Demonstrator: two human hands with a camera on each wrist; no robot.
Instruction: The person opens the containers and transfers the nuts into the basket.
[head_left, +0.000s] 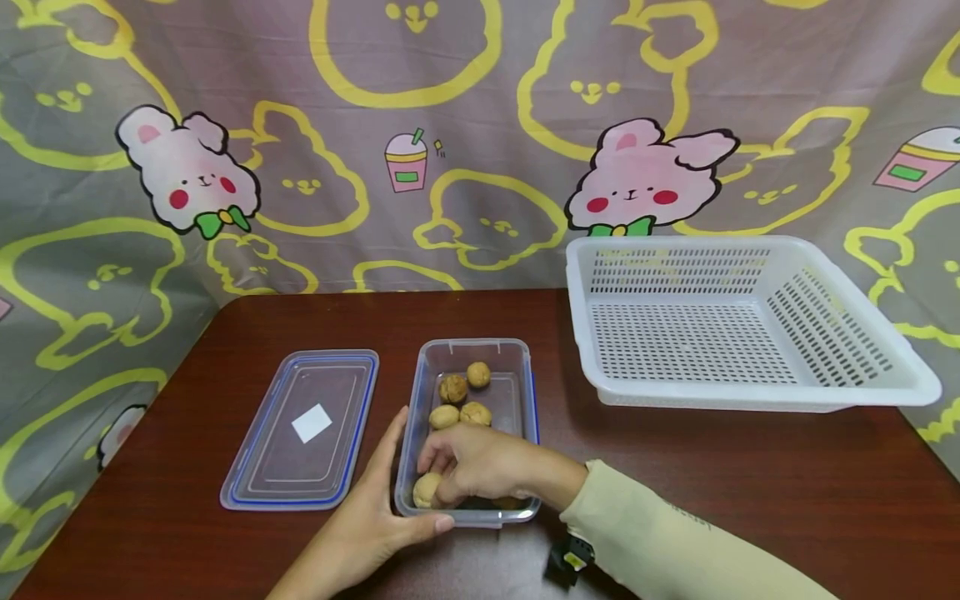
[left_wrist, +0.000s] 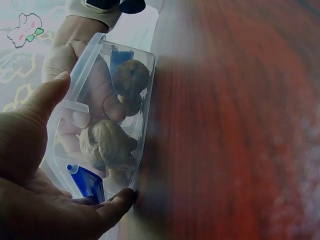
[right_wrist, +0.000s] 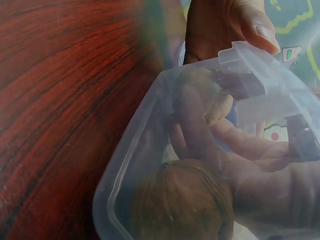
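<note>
A clear plastic container (head_left: 512, 396) with several walnuts (head_left: 452, 387) in it stands on the table. My left hand (head_left: 371, 508) holds its near left corner, thumb along the front and fingers along the left side. Inside the container, my right hand (head_left: 480, 462) has its fingers bent around a walnut (head_left: 427, 490) in that same corner. Through the clear wall, the right wrist view shows the fingers against this walnut (right_wrist: 220, 105). Another walnut (right_wrist: 182, 200) lies near the front, beneath the right hand. Part of the container floor is hidden by the right hand.
To the left of the container lies its clear lid (head_left: 258, 467) with a blue seal and a white label (head_left: 311, 423). A large white perforated basket (head_left: 750, 393) stands at the right rear. A patterned curtain (head_left: 480, 217) hangs behind the brown table (head_left: 675, 483).
</note>
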